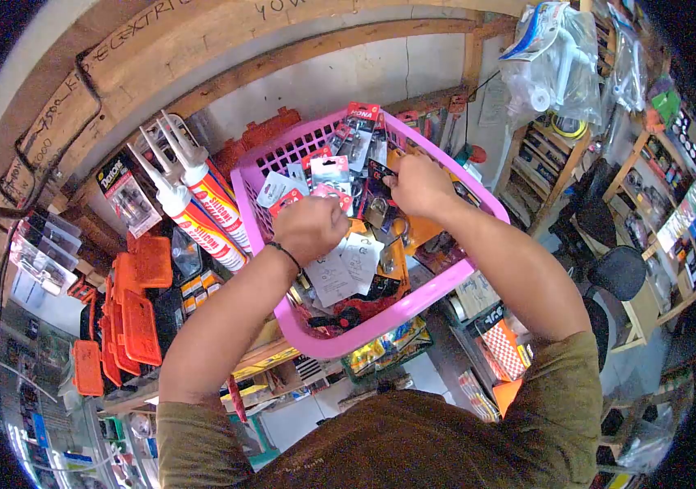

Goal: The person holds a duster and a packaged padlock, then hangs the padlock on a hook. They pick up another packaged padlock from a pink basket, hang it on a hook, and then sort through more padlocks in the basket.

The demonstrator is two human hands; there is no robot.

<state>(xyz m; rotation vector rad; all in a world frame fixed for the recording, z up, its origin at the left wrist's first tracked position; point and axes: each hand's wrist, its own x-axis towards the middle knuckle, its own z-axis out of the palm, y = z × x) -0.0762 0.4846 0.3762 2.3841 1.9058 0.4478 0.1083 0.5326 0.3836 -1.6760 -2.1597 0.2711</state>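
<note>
A pink plastic basket [374,332] full of carded hardware packs lies beneath both hands. Over its left half, my left hand [311,226] is closed in a fist beside a red-and-white blister pack [331,173]; whatever its fingers hold is hidden. My right hand [419,187], over the right half, pinches the edge of a black card pack [380,174]. Just below that pack rests a brass-coloured padlock [376,213]. White paper slips with handwriting [340,274] lie near my left wrist. A red-topped pack [362,118] leans against the far rim.
Silicone sealant tubes [205,213] stand left of the basket, beside orange plastic cases [137,322]. Bagged white fittings [556,61] hang at upper right, above a wooden rack [547,163]. An orange checkered box [504,349] sits below my right forearm.
</note>
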